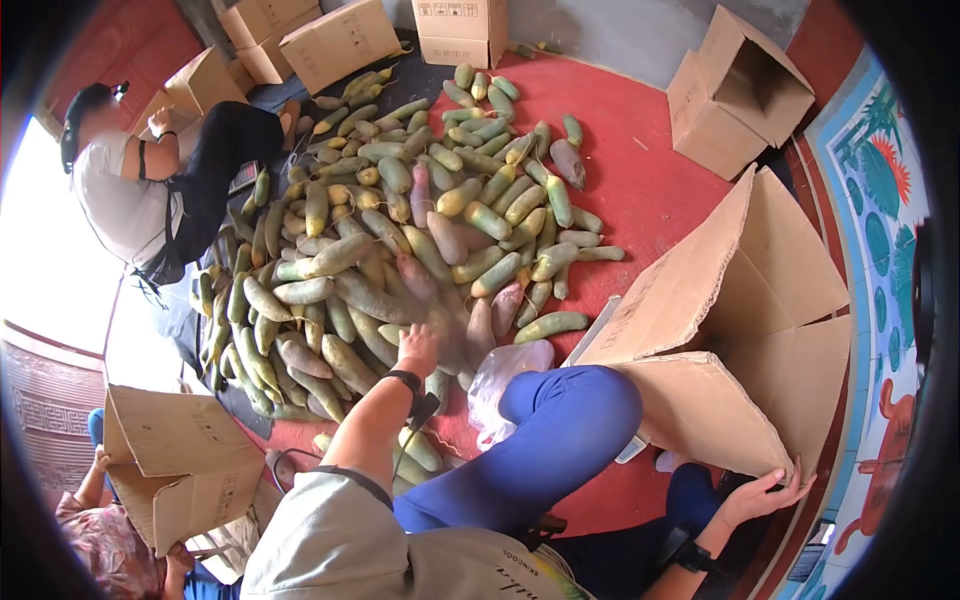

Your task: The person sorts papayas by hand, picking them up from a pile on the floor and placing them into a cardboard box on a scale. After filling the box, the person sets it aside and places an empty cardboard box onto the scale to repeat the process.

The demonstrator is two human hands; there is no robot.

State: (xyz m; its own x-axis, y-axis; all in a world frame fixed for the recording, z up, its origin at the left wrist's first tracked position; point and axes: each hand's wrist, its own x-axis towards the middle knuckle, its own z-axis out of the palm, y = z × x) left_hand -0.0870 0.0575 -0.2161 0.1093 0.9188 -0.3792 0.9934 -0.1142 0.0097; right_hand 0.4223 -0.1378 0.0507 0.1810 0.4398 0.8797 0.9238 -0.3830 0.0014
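My left hand point(418, 347) reaches over a large pile of long green radishes point(365, 290), its fingers apart and pointing away from me. The thumb side lies against the end of one radish; nothing is seen lifted. On my right, an opened cardboard box point(660, 335) leans on its side with its flaps spread and its mouth to the right. My right hand point(762, 497) is at the lower corner of a flap, its fingers around the edge. A clear plastic bag point(500, 385) lies between the pile and my bent knee.
Another person point(130, 190) sits at the pile's far left. A second person point(115, 540) at lower left holds an open box point(185, 450). More boxes point(340, 45) stand along the back, and an open box point(735, 95) lies at the back right. Red floor point(625, 150) shows beside the pile.
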